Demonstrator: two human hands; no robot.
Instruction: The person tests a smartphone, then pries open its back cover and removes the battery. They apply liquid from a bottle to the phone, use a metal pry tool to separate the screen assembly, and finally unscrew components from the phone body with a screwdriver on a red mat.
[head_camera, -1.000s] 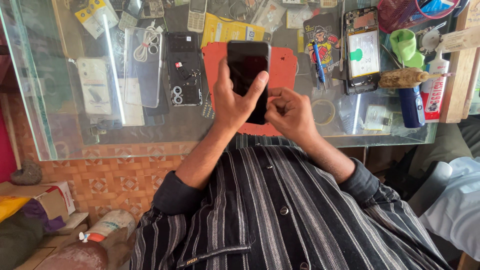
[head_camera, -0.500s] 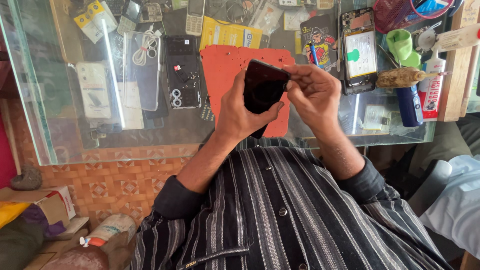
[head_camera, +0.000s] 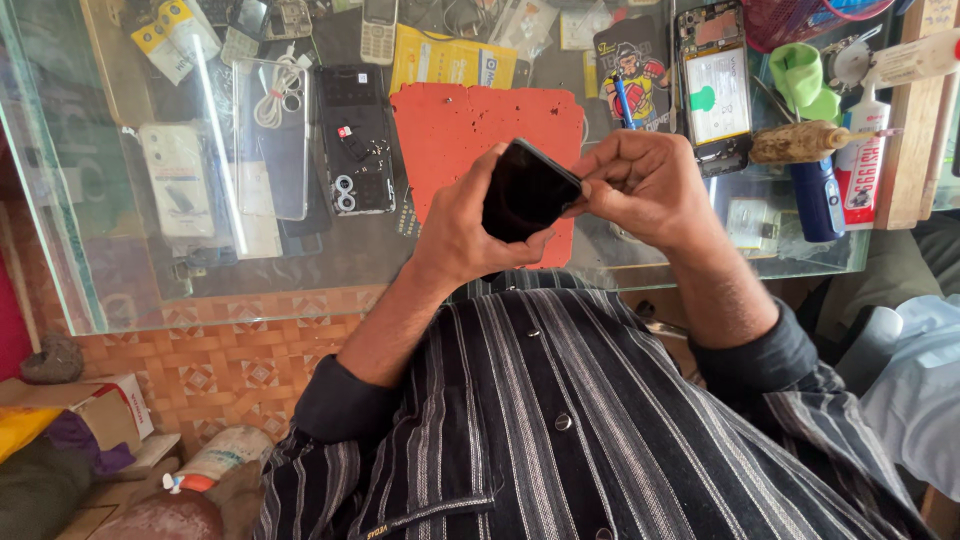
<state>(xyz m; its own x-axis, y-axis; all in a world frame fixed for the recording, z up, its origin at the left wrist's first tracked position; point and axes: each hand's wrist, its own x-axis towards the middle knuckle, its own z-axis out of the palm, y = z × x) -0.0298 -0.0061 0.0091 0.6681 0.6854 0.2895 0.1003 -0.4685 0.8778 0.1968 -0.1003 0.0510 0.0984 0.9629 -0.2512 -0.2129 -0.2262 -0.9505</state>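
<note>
My left hand (head_camera: 462, 232) grips a black smartphone (head_camera: 524, 190), dark screen facing me and tilted to the right. My right hand (head_camera: 645, 185) is curled against the phone's right edge, fingertips pinched at its side; I cannot tell whether it holds a small tool. Both hands hover above a red work mat (head_camera: 455, 125) lying on a glass counter (head_camera: 150, 290).
Phone parts, a clear case (head_camera: 270, 135), a dark phone back (head_camera: 355, 140), a keypad phone (head_camera: 378, 28) and a disassembled phone (head_camera: 715, 90) lie on the glass. Glue tubes, a wooden-handled tool (head_camera: 800, 142) and a green cloth sit at right. Another person's pale sleeve (head_camera: 915, 390) is at far right.
The phone went from upright and flat to tilted sideways. My right hand rose from below the phone to its right edge and closed in on it.
</note>
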